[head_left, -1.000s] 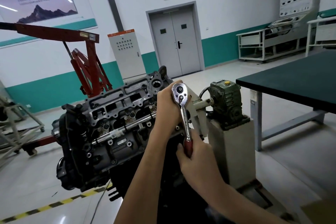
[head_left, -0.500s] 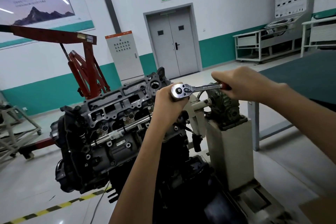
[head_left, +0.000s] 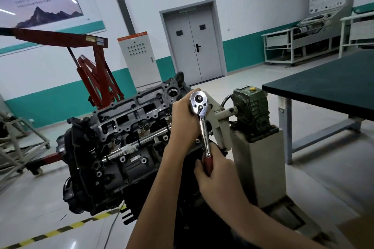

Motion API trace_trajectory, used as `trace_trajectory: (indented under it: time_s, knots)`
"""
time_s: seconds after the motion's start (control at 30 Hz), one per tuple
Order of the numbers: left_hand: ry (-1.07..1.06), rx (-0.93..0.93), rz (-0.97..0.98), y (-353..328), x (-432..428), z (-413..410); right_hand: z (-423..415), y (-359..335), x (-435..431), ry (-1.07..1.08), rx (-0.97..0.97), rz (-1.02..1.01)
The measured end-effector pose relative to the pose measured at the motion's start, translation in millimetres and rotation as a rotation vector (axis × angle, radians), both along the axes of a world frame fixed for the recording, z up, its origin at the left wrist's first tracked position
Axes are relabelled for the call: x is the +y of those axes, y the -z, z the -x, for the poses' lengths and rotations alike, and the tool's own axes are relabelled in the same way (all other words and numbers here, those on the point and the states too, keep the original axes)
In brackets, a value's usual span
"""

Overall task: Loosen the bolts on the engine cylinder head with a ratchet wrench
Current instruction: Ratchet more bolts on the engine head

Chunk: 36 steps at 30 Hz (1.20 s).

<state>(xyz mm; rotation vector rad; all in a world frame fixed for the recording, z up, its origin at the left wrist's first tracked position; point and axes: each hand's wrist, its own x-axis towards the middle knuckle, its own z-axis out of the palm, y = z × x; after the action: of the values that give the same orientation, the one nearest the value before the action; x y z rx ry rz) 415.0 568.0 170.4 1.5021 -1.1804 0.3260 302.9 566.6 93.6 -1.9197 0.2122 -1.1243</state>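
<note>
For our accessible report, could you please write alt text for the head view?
A person's right hand grips the red handle of a ratchet wrench while the left hand holds its head against an engine cylinder head.

Engine (head_left: 129, 127) left of gearbox (head_left: 252, 107), table (head_left: 323, 87) rightmost

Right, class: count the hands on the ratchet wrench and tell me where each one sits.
2. The left hand wraps the head of the ratchet wrench, up against the cylinder head. The right hand holds the red handle at the lower end. No other hand is in view.
</note>
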Motion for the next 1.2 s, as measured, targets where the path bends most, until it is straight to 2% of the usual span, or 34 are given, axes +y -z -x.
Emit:
trace_trajectory:
  time_s: [0.1,0.23,0.33,0.43,0.53,0.73,0.83,0.93,1.07,1.2]
  knots:
    - [-0.011,0.034,-0.039,-2.6,-0.1,1.4,12.0,1.8,-37.5,0.031,0.090,0.179]
    - [0.040,0.056,-0.085,-5.5,2.8,4.0,33.9,-28.3,-115.5,0.010,0.352,0.575]
    - [0.050,0.054,-0.077,-7.5,3.6,6.9,34.9,-76.2,-156.6,0.194,0.375,0.915]
    - [0.041,0.074,-0.082,-8.0,4.0,8.5,24.0,-109.7,-170.4,0.330,0.360,1.074]
    - [0.038,0.053,-0.056,-4.9,4.6,6.8,22.6,-100.0,-159.5,0.348,0.347,0.966]
    - [-0.001,-0.079,0.071,0.1,-5.9,6.6,26.6,-13.1,-82.4,0.263,0.291,0.380]
    - [-0.004,-0.086,0.100,4.0,-8.2,7.5,8.5,6.3,-23.8,0.155,0.164,0.107]
    - [0.042,-0.026,0.076,3.6,-4.4,1.4,-5.5,4.6,7.6,0.043,0.035,-0.032]
    - [0.010,-0.019,0.017,-0.5,-4.8,2.9,4.5,4.3,-18.1,0.018,0.080,0.084]
    - [0.003,-0.026,-0.019,-3.2,-4.2,4.9,33.1,-16.3,-89.3,0.054,0.319,0.467]
